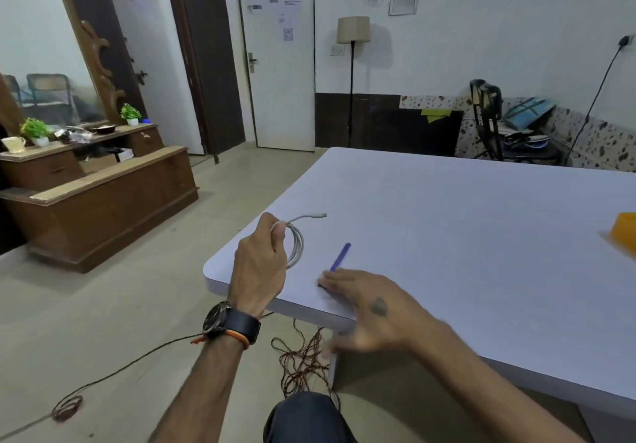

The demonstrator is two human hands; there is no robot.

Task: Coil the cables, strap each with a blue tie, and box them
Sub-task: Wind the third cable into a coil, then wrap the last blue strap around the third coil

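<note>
My left hand (260, 267) holds a coiled white cable (296, 244) upright over the near left corner of the white table (464, 222). The cable's plug end sticks out to the right, above the table. A blue tie (340, 257) lies flat on the table just right of the coil. My right hand (364, 308) is spread flat, fingertips on the near end of the tie, blurred by motion. An orange box (624, 234) shows partly at the table's right edge.
A tangle of brown wire (303, 360) lies on the floor under the table's near corner, with another strand running left. A wooden dresser (99, 194) stands to the left. A floor lamp (351, 81) and a cluttered chair (509, 132) stand by the far wall.
</note>
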